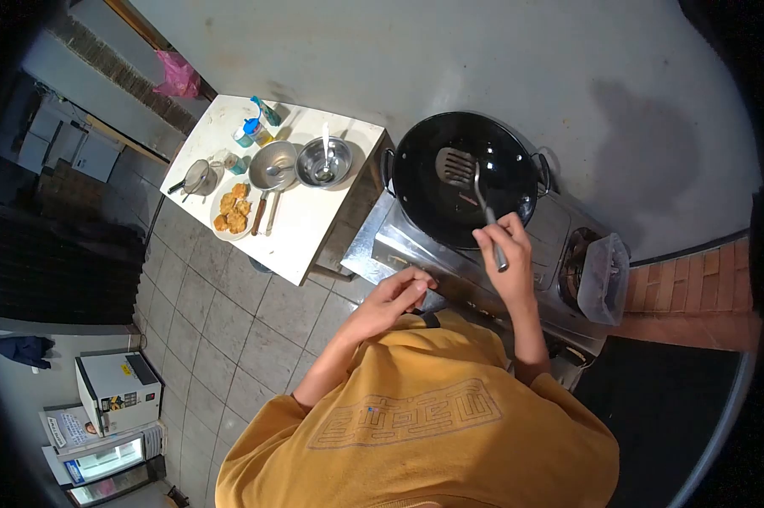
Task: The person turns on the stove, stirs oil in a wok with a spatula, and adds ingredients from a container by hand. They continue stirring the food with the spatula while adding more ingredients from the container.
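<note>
My right hand (507, 245) is wrapped round the handle of a slotted spatula (458, 168). The spatula's metal head lies inside a black two-handled wok (424, 203), over its dark, shiny inner surface. A small reddish-brown strip, whose kind I cannot make out, shows in the wok below the head. The wok sits on a steel gas stove (458, 275). My left hand (392, 305) is held low in front of my body, near the stove's front edge. Its fingers are curled together, and whatever may be between them is hidden.
Left of the stove stands a white table (289, 241). On it are a plate of browned fried pieces (233, 208), two metal bowls (273, 166), a strainer (197, 176), and several jars and bottles. A clear plastic bin (606, 279) stands at the stove's right end, beside another burner.
</note>
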`<state>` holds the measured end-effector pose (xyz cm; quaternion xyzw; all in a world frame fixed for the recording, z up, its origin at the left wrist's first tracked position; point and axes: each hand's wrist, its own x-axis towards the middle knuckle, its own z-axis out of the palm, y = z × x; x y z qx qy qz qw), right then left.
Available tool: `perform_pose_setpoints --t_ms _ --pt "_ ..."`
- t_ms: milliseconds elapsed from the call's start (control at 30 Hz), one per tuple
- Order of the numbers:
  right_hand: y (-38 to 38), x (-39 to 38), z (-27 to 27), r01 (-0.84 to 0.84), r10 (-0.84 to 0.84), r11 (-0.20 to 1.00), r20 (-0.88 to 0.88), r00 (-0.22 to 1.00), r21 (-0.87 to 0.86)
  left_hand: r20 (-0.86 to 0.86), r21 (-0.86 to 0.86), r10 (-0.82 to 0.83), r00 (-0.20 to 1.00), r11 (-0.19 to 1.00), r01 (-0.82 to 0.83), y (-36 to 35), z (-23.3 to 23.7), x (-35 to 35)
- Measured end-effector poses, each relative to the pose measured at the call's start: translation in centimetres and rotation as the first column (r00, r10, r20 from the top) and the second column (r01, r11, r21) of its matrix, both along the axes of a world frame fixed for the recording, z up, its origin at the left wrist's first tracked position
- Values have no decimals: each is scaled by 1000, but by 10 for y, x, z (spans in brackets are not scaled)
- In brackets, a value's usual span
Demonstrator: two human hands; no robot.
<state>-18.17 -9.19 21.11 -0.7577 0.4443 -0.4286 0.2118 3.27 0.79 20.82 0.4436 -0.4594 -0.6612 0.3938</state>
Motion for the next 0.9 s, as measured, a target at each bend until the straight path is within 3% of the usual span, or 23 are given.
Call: perform_pose_setpoints --t_ms 167,367,433,633,900 --pt "-17 -16 8 157 -153 987 98 983 -38 4 48 66 998 997 -66 1 -12 5" --pt "-19 -22 9 242 -255 959 76 964 151 12 63 134 991 989 -135 -2 -12 6" --pt "-15 -20 10 253 -327 862 102 939 438 2 59 141 990 988 -141 -2 -14 7" --pt "-16 -20 -9 221 -245 960 135 960 174 -11 61 147 989 987 -146 0 -16 10" --pt "-14 -21 -4 174 -187 979 120 975 110 0 44 153 988 987 -153 -1 -10 7"
